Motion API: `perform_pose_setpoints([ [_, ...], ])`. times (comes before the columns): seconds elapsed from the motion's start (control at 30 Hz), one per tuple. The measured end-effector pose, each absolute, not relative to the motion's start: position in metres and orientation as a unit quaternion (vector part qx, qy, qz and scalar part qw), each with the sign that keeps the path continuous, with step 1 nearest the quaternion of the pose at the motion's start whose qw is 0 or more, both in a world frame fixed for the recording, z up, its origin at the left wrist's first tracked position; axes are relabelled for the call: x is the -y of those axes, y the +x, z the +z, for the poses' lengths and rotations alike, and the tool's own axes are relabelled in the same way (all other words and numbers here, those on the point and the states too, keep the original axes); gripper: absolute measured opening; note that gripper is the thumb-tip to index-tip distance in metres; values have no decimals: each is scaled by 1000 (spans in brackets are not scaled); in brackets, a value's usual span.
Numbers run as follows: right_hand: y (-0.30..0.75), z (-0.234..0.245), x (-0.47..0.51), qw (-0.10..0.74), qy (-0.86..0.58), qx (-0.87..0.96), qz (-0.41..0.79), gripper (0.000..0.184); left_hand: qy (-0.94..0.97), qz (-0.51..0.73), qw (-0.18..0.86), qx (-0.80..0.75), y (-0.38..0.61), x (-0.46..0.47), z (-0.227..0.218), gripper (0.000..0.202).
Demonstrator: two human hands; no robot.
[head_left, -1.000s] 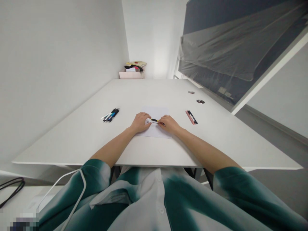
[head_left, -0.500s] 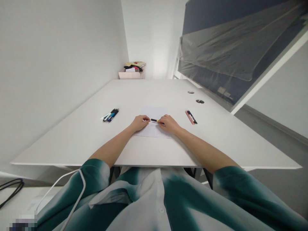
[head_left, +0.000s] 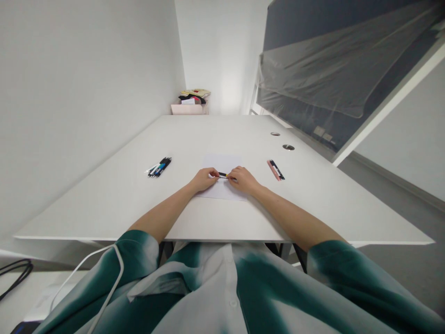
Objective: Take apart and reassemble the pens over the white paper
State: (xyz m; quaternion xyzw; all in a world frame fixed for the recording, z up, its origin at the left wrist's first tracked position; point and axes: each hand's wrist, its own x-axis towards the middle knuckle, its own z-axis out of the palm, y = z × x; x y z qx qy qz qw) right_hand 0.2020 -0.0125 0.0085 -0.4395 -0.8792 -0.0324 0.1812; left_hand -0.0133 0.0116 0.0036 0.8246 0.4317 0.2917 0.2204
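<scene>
Both hands rest on a white sheet of paper [head_left: 222, 162] lying on the white table [head_left: 104, 204]. Between them is a black and yellow pen [head_left: 224, 175], held level just above the sheet. My left hand [head_left: 205, 179] pinches its left end with curled fingers. The right end is gripped by my right hand [head_left: 243, 180], also curled closed. The pen's tips are hidden by the fingers.
A bundle of several pens [head_left: 159, 166] lies to the left of the paper. A pink case with a black pen on it [head_left: 276, 169] lies to the right. Two round cable holes [head_left: 288, 147] sit farther back. A pink box with clutter [head_left: 189, 107] stands beyond the far edge.
My left hand has closed in from a flatter pose onto the pen's left end, covering the small white piece seen earlier. My right hand has barely moved.
</scene>
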Motion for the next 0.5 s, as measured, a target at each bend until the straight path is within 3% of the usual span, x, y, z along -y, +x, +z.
perform_pose_setpoints([
  [0.5,199,5,12,192,-426,883,-39,21,840,271,207,-423,-9,-7,7,25],
])
